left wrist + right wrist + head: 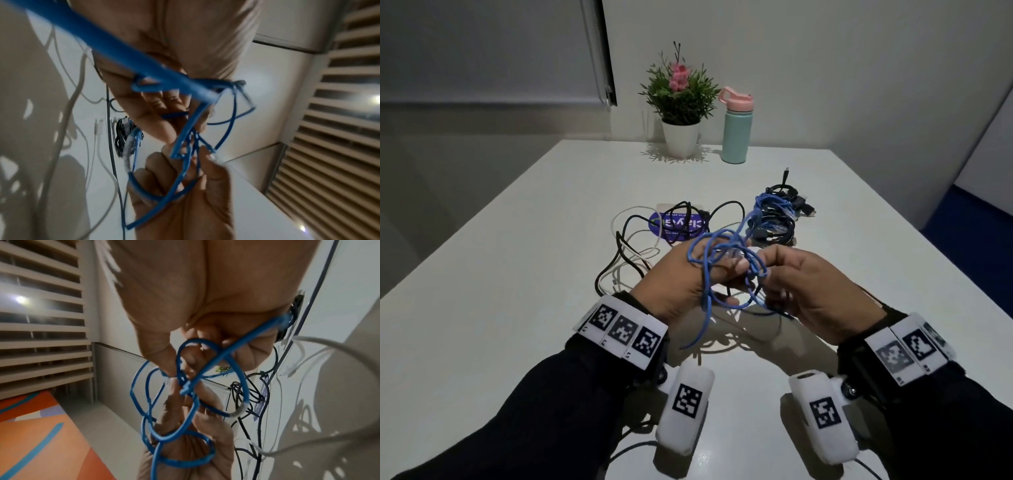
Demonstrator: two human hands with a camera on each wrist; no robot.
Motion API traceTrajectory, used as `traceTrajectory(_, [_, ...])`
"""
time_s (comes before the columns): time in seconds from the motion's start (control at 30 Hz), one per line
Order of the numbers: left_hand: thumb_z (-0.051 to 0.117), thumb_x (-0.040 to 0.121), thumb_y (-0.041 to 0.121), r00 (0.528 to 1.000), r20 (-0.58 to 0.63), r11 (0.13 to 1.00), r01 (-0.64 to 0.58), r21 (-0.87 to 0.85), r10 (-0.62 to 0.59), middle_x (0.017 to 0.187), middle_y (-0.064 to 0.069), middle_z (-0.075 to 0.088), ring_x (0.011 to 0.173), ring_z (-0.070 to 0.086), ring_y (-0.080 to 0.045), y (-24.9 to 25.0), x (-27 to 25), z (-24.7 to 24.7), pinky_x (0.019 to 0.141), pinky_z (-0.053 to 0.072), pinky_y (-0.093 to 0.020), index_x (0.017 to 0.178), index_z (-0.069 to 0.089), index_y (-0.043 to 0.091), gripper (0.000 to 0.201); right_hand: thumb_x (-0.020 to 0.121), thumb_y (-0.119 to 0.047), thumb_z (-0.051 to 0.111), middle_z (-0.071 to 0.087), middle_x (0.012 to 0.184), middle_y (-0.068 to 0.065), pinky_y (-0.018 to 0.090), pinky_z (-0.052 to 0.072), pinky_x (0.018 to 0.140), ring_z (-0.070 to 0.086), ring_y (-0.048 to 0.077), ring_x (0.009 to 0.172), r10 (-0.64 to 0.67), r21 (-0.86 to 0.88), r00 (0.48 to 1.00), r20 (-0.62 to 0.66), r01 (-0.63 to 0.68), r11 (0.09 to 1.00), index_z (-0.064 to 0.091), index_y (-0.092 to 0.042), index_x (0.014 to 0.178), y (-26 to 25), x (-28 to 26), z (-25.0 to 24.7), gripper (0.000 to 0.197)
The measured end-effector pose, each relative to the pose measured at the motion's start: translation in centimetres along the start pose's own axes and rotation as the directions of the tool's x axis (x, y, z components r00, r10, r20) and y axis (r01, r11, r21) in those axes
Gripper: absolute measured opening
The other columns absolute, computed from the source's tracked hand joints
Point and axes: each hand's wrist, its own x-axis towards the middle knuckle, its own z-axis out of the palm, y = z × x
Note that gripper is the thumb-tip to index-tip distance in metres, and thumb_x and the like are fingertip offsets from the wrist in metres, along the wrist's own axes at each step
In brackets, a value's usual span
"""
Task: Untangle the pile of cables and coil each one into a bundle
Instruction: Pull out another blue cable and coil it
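A thin blue cable (704, 301) is knotted into several loose loops above the white table (517, 274). My left hand (726, 277) grips the loops from the left, with one end hanging below it. My right hand (767, 270) pinches a strand of the knot from the right. One blue strand runs back to a heap of black and blue cables (774, 219). In the left wrist view the blue cable (115, 45) crosses my left fingers (156, 116). In the right wrist view its loops (242, 378) hang between my right fingers (205, 340) and the left hand (185, 443).
Loose black and white cables (633, 246) lie tangled behind my left hand, over a purple printed card (681, 224). At the table's far edge stand a potted plant (678, 102) and a mint bottle with a pink lid (735, 133).
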Motion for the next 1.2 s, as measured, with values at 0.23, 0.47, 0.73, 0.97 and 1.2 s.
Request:
traceTrajectory(0.23, [0.052,0.096,0.002,0.95,-0.3,0.993,-0.059,0.099,0.086,0.069,0.001,0.068,0.05,0.056,-0.011,0.6,0.4,0.3,0.04,0.036,-0.019,0.089,0.078,0.025,0.035,0.069,-0.005,0.047,0.039,0.068,0.006,0.031,0.028,0.059,0.032,0.016,0.06,-0.04,0.089,0.998,0.047,0.036,0.995,0.045,-0.013,0.072,-0.6,-0.4,-0.4,0.009])
traceTrajectory(0.47, [0.062,0.085,0.034,0.949,-0.299,0.991,0.066,-0.12,-0.1,0.071,0.003,0.056,0.046,0.045,-0.008,2.5,0.0,-2.2,0.041,0.035,-0.017,0.098,0.075,0.014,0.028,0.085,-0.011,0.053,0.032,0.059,-0.007,0.018,0.024,0.044,0.022,0.008,0.047,-0.134,0.299,0.987,-0.087,0.154,0.942,0.054,-0.017,0.087,-1.1,0.0,-1.2,0.007])
traceTrajectory(0.73, [0.049,0.074,0.006,0.996,-0.049,0.98,-0.063,0.188,0.074,0.127,0.006,0.07,0.125,0.06,-0.01,2.3,-0.6,-0.5,0.102,0.048,-0.031,0.12,0.069,0.025,0.053,0.078,-0.035,0.075,0.039,0.052,-0.006,0.02,0.03,0.043,0.027,0.011,0.044,-0.16,-0.048,0.972,-0.172,0.154,0.987,0.071,-0.016,0.072,-0.3,0.0,-1.1,0.021])
traceTrajectory(0.97, [0.072,0.091,0.014,0.994,-0.034,0.908,-0.082,0.411,0.105,0.096,-0.007,0.076,0.093,0.071,-0.019,1.5,-0.6,-0.3,0.09,0.055,-0.037,0.102,0.072,0.005,0.015,0.084,-0.039,0.067,0.02,0.062,0.008,0.025,0.015,0.045,0.015,0.019,0.054,-0.156,0.029,0.988,0.007,0.156,0.987,0.069,-0.014,0.084,-0.3,-0.3,-0.5,0.024])
traceTrajectory(1.2, [0.048,0.106,0.021,0.958,-0.284,0.998,-0.008,0.066,0.026,0.09,-0.001,0.077,0.068,0.072,-0.019,1.7,0.1,-0.4,0.054,0.059,-0.033,0.111,0.058,0.003,0.022,0.09,-0.026,0.058,0.052,0.062,-0.005,0.022,0.042,0.053,0.05,0.011,0.056,-0.149,0.521,0.975,-0.164,0.214,0.826,0.067,-0.021,0.069,-2.1,-0.6,-1.4,0.023])
